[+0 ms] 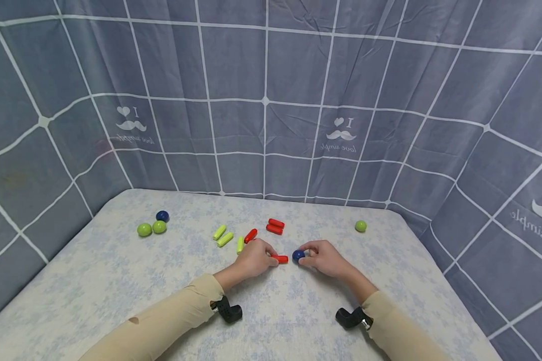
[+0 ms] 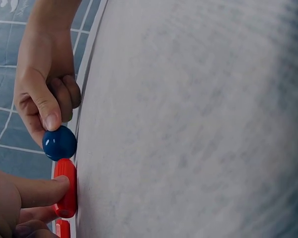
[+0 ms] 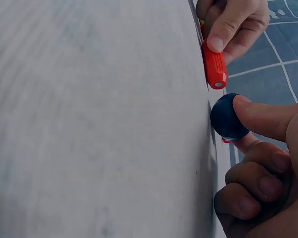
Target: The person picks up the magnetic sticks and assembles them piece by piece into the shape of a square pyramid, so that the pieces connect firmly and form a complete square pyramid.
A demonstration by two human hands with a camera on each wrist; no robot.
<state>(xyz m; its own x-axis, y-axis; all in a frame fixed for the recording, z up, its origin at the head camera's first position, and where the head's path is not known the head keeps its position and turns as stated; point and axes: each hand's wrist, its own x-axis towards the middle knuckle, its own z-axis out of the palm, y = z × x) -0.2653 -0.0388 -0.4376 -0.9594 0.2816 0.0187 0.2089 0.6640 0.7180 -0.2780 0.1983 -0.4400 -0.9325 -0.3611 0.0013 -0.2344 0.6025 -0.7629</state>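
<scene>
My left hand point(image 1: 254, 259) pinches a short red ribbed plastic stick point(image 1: 282, 259) between thumb and fingers, low over the table. Just to its right, a glossy dark blue ball point(image 1: 298, 256) is held between the thumb and index finger of my right hand point(image 1: 323, 258). The end of the red stick point(image 3: 217, 69) points at the ball point(image 3: 229, 117), with a small gap in the right wrist view. In the left wrist view the right hand's other fingers point(image 2: 65, 96) are curled beside the ball.
Beyond my left hand lie three yellow-green sticks point(image 1: 225, 239), a single red stick point(image 1: 250, 235) and a red pair point(image 1: 275, 229). Two green balls point(image 1: 144, 229) and another blue ball point(image 1: 162, 216) sit far left; a green ball point(image 1: 360, 226) sits right. A grid-patterned curtain point(image 1: 289, 130) hangs behind the table.
</scene>
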